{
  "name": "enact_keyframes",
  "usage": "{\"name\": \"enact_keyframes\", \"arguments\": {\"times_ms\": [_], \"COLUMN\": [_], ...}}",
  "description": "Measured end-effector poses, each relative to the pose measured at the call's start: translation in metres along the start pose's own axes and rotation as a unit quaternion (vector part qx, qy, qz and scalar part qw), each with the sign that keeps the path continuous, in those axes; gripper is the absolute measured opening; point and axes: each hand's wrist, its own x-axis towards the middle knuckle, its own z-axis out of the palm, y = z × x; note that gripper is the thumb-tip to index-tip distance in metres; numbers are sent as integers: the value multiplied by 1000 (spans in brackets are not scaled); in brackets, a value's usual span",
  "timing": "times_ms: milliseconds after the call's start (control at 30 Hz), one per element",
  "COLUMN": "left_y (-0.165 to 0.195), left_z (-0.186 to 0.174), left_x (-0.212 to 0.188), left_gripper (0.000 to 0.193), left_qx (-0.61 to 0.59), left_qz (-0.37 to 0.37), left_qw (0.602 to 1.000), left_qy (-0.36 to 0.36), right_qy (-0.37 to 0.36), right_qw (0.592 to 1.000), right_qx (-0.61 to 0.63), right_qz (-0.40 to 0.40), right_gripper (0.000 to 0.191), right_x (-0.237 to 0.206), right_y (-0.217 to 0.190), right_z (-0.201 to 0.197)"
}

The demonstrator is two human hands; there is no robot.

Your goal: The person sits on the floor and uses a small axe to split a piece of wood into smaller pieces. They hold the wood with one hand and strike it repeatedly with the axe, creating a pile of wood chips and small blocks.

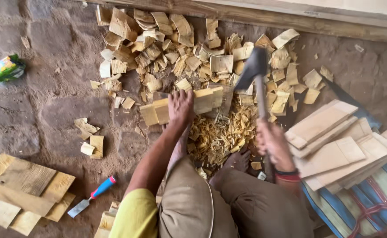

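The left hand (180, 105) lay clamped over a flat wooden board (182, 105), which rested across the middle of the scene, likely held that way to keep it from shifting under a blow. The right hand (273, 143) was wrapped tight around the handle of a hatchet (254, 70), whose dark head was raised just right of the board's far end, edge turned toward it, as if ready to chop. One board was under the hand and one hatchet was in the grip.

Pale wood chips (171, 53) lay spread across the far side of the stone floor (39, 110), too many to count, and finer yellow shavings (220, 132) were heaped near the person's one visible bare foot (237, 161), where the cuttings would naturally fall. On the right a stack of cut boards (334, 150) rested on a striped cloth (365, 202), about seven or eight, within easy reach of the hatchet hand. At near left lay another pile of planks (21, 189), roughly five, with one blue-and-red-handled chisel (91, 196) beside them. One small green packet (5, 68) sat at far left
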Motion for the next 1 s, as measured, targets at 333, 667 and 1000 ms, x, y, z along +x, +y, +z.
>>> {"name": "enact_keyframes", "arguments": {"times_ms": [333,667,1000], "left_y": [6,4,9], "left_z": [-14,6,-2], "left_x": [5,-8,8], "left_gripper": [79,71,80], "left_qx": [24,54,70], "left_qz": [-48,-32,-26], "left_qw": [995,997,990], "left_qy": [-82,-41,-118], "right_qy": [-15,-71,-66], "right_qw": [990,997,996], "right_qx": [99,-2,-55], "right_qz": [-96,2,-37], "right_gripper": [37,34,40], "right_x": [7,34,43], "right_y": [-15,74,124], "right_z": [-1,28,41]}}
